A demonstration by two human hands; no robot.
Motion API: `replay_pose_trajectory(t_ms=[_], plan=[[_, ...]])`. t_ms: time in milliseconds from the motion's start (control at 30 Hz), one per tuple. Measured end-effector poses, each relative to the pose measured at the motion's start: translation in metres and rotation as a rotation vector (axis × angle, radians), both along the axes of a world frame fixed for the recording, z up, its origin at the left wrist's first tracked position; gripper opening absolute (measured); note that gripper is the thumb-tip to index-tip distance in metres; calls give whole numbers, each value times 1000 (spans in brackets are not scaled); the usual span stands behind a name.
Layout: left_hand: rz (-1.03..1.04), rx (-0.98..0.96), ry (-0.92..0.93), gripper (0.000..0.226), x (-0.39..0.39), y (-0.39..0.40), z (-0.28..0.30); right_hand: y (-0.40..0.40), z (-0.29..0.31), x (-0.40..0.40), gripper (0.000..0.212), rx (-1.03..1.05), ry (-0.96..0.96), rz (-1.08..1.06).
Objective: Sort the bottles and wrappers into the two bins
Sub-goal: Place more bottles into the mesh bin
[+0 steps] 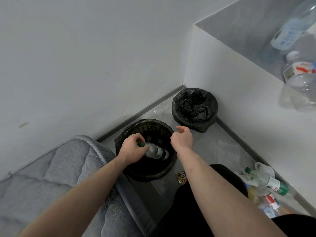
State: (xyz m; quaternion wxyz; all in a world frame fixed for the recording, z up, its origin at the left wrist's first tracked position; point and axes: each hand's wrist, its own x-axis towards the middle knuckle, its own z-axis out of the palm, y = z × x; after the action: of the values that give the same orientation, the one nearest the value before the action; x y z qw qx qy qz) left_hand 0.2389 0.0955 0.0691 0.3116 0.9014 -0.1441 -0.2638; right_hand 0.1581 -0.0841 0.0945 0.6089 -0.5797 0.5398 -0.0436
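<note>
Left hand (132, 147) grip around bottle (156, 152) neck, over bin (147, 175).

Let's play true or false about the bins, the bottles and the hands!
1. The left hand holds a bottle over the near bin. True.
2. The right hand holds a wrapper. False: it holds nothing.
3. The far bin has a black bag in it. True.
4. The held bottle's cap is red. False: it is green.
5. More bottles lie on the floor at right. True.
</note>
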Motion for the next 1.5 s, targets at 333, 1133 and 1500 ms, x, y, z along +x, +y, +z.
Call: replay_pose_trajectory(t_ms=[333, 1133, 1500], plan=[[-14, 77, -79, 14, 0, -1, 5, 1, 5, -2, 40, -29, 8, 33], [-503, 307, -114, 48, -22, -15, -14, -38, 45, -51, 63, -743, 443, 894], [-674, 72, -377, 56, -49, -133, 112, -134, 131, -226, 60, -799, 742, 674]])
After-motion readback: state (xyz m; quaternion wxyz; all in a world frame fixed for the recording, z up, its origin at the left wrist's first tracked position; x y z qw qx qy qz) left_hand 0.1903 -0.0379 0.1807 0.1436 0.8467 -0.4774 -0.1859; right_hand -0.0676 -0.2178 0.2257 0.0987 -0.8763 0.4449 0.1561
